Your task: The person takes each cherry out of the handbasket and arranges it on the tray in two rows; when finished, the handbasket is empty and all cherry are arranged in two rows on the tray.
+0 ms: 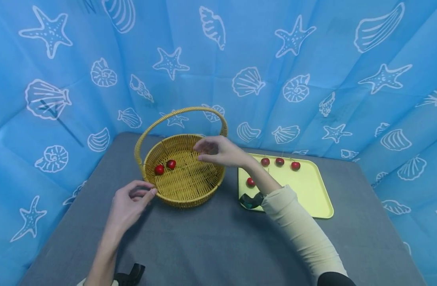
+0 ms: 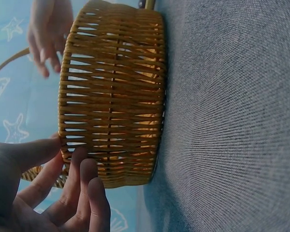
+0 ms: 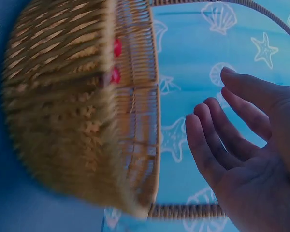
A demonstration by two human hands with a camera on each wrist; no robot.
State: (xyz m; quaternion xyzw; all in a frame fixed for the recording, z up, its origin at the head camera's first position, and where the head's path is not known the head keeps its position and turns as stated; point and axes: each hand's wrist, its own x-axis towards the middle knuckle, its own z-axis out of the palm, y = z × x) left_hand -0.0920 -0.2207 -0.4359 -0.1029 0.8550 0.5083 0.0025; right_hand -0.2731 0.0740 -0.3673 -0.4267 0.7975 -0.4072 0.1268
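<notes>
A round woven basket [image 1: 184, 202] with a tall arched handle [image 1: 182, 110] stands on the grey cloth. Two red cherries lie inside at its left: one cherry [image 1: 159, 169] close to the wall, the other cherry [image 1: 171, 164] beside it. My left hand [image 1: 132, 202] pinches the basket's near-left rim between thumb and fingers, as the left wrist view shows. Over the basket's right side hovers my right hand [image 1: 218, 151], its fingers loosely bent and nothing between them. In the right wrist view this hand [image 3: 246, 140] is apart from the rim.
A yellow tray [image 1: 311, 194] lies right of the basket, partly under my right forearm. It bears several cherries, three in a row along the far edge and one cherry [image 1: 251, 182] near its left side. A blue curtain [image 1: 218, 71] with shell prints hangs behind the table.
</notes>
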